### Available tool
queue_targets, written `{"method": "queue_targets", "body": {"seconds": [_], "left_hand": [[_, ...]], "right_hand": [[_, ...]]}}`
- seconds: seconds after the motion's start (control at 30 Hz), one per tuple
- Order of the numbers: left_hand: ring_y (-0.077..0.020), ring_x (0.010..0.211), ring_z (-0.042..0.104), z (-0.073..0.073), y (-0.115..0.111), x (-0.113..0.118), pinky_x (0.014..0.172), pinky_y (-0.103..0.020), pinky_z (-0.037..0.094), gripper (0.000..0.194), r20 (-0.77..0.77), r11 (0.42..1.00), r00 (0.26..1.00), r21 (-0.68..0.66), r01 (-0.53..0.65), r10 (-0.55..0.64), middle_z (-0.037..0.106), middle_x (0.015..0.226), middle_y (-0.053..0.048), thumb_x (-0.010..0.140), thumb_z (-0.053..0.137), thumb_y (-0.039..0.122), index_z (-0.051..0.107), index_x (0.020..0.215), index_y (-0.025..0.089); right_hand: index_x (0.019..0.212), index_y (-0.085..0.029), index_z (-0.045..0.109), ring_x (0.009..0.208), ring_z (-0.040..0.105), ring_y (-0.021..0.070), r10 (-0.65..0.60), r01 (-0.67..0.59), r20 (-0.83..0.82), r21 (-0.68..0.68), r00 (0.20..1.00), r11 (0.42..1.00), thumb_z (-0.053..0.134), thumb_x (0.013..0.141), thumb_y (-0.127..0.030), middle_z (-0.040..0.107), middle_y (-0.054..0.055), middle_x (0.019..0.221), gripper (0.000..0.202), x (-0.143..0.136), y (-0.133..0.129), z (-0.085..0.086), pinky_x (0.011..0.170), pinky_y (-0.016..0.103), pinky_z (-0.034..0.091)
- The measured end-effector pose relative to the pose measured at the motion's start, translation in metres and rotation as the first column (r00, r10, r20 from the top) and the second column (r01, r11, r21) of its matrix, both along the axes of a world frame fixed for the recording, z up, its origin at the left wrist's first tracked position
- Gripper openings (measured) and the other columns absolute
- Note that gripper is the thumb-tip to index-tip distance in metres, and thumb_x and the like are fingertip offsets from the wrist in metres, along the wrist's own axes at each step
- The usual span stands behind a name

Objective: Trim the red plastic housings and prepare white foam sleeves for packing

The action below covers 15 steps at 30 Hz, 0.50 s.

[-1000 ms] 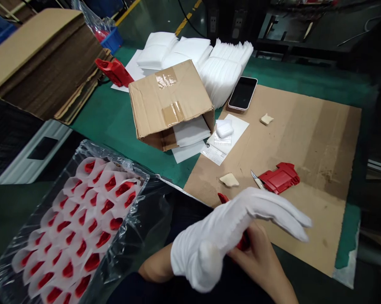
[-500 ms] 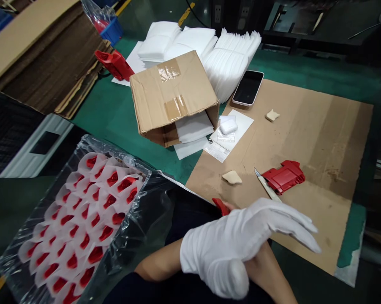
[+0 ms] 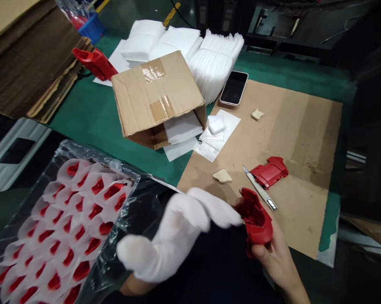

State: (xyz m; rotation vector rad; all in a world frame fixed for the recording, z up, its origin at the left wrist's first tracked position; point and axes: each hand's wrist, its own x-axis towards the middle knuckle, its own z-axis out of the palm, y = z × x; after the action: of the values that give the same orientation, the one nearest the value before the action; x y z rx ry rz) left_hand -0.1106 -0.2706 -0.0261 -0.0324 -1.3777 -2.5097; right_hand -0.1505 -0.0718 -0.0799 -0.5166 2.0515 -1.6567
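Note:
My right hand (image 3: 274,249), bare, grips a red plastic shell part (image 3: 257,221) with its hollow side showing, above the front edge of the cardboard sheet. To its left, my left hand (image 3: 180,232) wears a white glove. Its thumb is spread wide from the fingers, and nothing is in it. The gloved fingertips reach close to the red part; whether they touch it I cannot tell. Beyond the right hand, a craft knife (image 3: 260,188) lies beside a second red plastic part (image 3: 269,172). A small cream-coloured scrap (image 3: 222,175) lies left of the knife.
A cardboard sheet (image 3: 298,139) covers part of the green table. On it are a phone (image 3: 234,88) and another cream scrap (image 3: 257,114). An open carton (image 3: 160,93) stands before white foam stacks (image 3: 214,63). At left, a plastic-lined box (image 3: 127,169) holds several wrapped red parts.
My left hand has moved left, away from in front of my right hand. My right hand has come up with the red part, now plainly seen. The view has shifted slightly right.

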Motion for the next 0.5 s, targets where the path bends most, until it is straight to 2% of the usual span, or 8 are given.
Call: {"method": "queue_targets", "body": {"seconds": [0.07, 0.13, 0.3, 0.5], "left_hand": [[-0.0275, 0.107, 0.059, -0.008, -0.005, 0.001, 0.110, -0.046, 0.043, 0.083, -0.015, 0.999, 0.999, 0.013, -0.043, 0.043, 0.061, 0.111, -0.006, 0.081, 0.013, 0.090, 0.061, 0.116, 0.032], [-0.0276, 0.112, 0.056, -0.014, -0.004, 0.000, 0.114, -0.048, 0.038, 0.083, -0.011, 0.997, 0.999, -0.060, -0.051, 0.051, 0.059, 0.114, -0.007, 0.081, 0.013, 0.090, 0.061, 0.116, 0.032], [-0.0296, 0.102, 0.061, -0.014, 0.012, -0.002, 0.097, -0.050, 0.052, 0.086, -0.033, 0.994, 0.999, -0.110, -0.026, 0.023, 0.060, 0.106, -0.010, 0.080, 0.004, 0.089, 0.059, 0.113, 0.030], [-0.0295, 0.103, 0.061, -0.012, 0.010, -0.004, 0.096, -0.050, 0.053, 0.085, -0.031, 0.992, 1.000, -0.127, -0.008, 0.004, 0.060, 0.109, -0.010, 0.081, 0.006, 0.087, 0.059, 0.113, 0.029]], "right_hand": [[0.152, -0.033, 0.037, 0.120, 0.066, 0.0280, 0.009, -0.006, 0.035, -0.086, 0.999, 0.996, 0.054, 0.088, -0.070, 0.062, 0.009, 0.138, 0.076, -0.002, -0.005, 0.007, 0.101, 0.037, 0.056], [0.152, -0.031, 0.037, 0.122, 0.064, 0.0282, 0.026, -0.019, 0.071, -0.091, 0.997, 0.996, 0.054, 0.088, -0.071, 0.060, 0.009, 0.140, 0.076, -0.002, -0.011, 0.013, 0.103, 0.037, 0.054], [0.150, -0.029, 0.039, 0.117, 0.066, 0.0273, 0.014, -0.011, 0.041, -0.081, 0.999, 0.997, 0.055, 0.089, -0.069, 0.063, 0.009, 0.131, 0.075, 0.001, -0.021, 0.021, 0.101, 0.036, 0.055], [0.145, -0.029, 0.041, 0.104, 0.070, 0.0228, -0.038, 0.042, 0.045, -0.081, 0.998, 0.996, 0.053, 0.091, -0.068, 0.067, 0.008, 0.119, 0.067, 0.002, -0.027, 0.026, 0.093, 0.031, 0.059]]}}
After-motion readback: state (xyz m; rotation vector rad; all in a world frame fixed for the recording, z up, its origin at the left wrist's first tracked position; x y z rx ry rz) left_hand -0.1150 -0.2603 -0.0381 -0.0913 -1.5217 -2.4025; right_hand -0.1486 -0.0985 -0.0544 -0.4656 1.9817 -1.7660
